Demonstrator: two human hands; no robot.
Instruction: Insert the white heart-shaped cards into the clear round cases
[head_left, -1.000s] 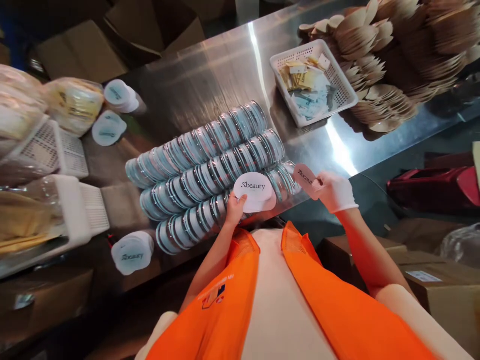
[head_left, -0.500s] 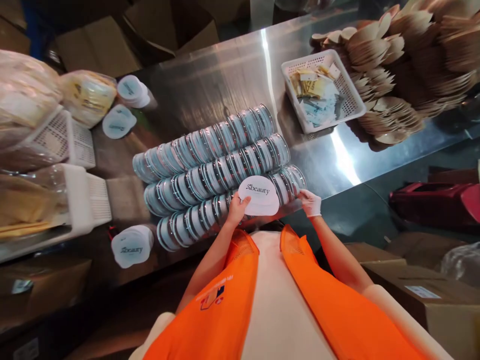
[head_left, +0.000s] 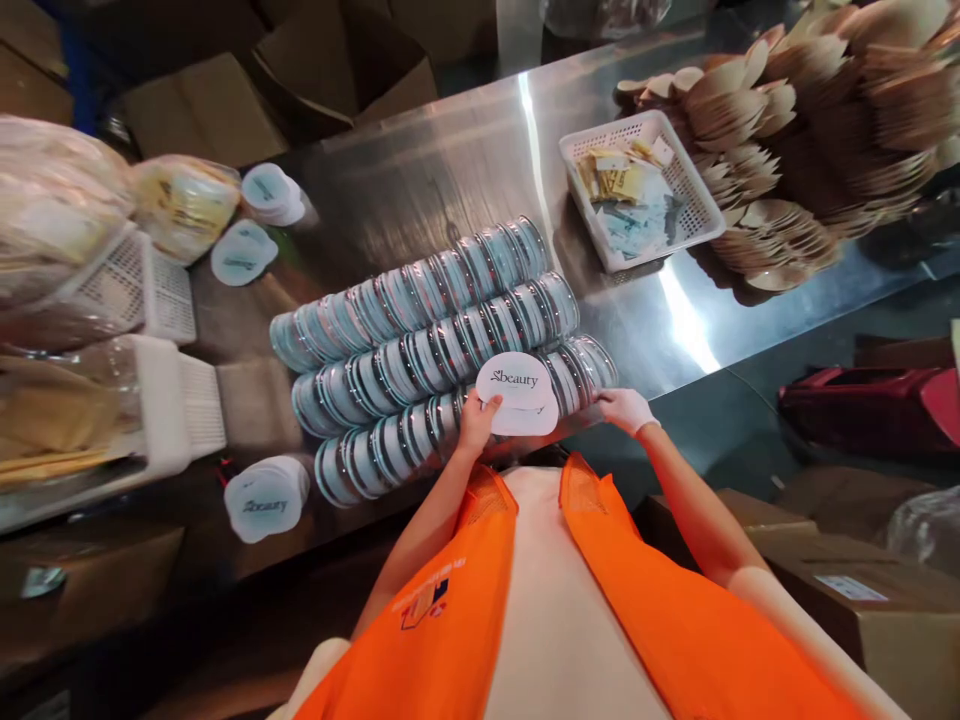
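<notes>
My left hand (head_left: pixel 475 424) grips a small stack of white rounded cards (head_left: pixel 514 383) printed "beauty", with the thumb on top. The upper card sits offset from the one under it. My right hand (head_left: pixel 628 408), in a white glove or covering, is closed at the right end of the nearest row of round clear-and-silver containers (head_left: pixel 390 440). Its fingertips are pressed together beside the end container; whether they hold something is too small to tell. Two more rows of containers (head_left: pixel 435 345) lie on their sides behind, parts of the front row being hidden by the cards.
The metal table (head_left: pixel 420 150) carries a white basket (head_left: pixel 701 215) of small packets and piles of wooden spoons (head_left: pixel 787 245) at right. More printed cards (head_left: pixel 266 500) lie at left, near white baskets (head_left: pixel 169 400) and bagged goods (head_left: pixel 64 200). Cardboard boxes (head_left: pixel 847 570) stand below right.
My right hand has shifted slightly right and down from the front row's end. The cards in my left hand have slid apart a little, showing print on the lower one.
</notes>
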